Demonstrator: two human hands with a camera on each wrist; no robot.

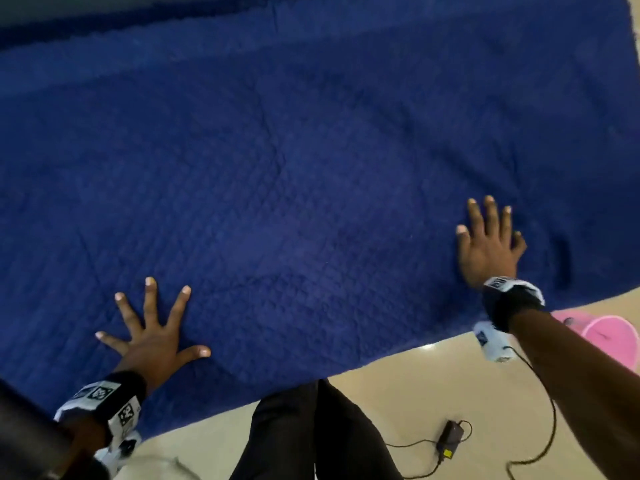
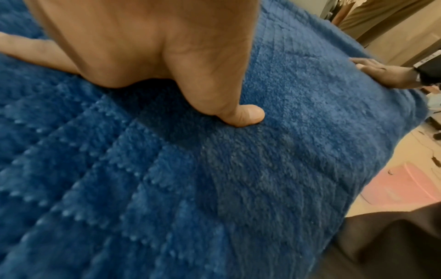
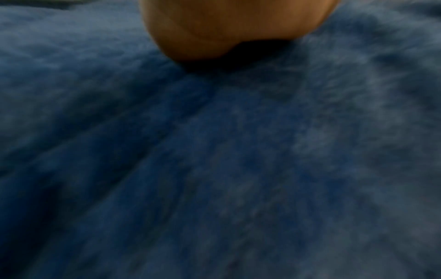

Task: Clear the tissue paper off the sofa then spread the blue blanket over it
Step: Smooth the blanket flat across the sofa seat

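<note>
The blue blanket (image 1: 311,161) lies spread flat and fills most of the head view; the sofa under it is hidden. My left hand (image 1: 152,327) presses flat on the blanket near its front left, fingers splayed wide. My right hand (image 1: 488,240) rests flat on it at the front right, fingers straight. In the left wrist view the thumb (image 2: 243,115) pushes into the fleecy blanket (image 2: 190,179), and the right hand (image 2: 386,75) shows far off. The right wrist view is blurred: the heel of my hand (image 3: 226,24) on blue fabric (image 3: 214,169). No tissue paper is visible.
A beige floor (image 1: 415,393) runs along the blanket's front edge. A black power adapter (image 1: 452,436) with its cable lies there, beside my dark trouser leg (image 1: 311,438). A pink plastic tub (image 1: 609,337) stands on the floor at the right.
</note>
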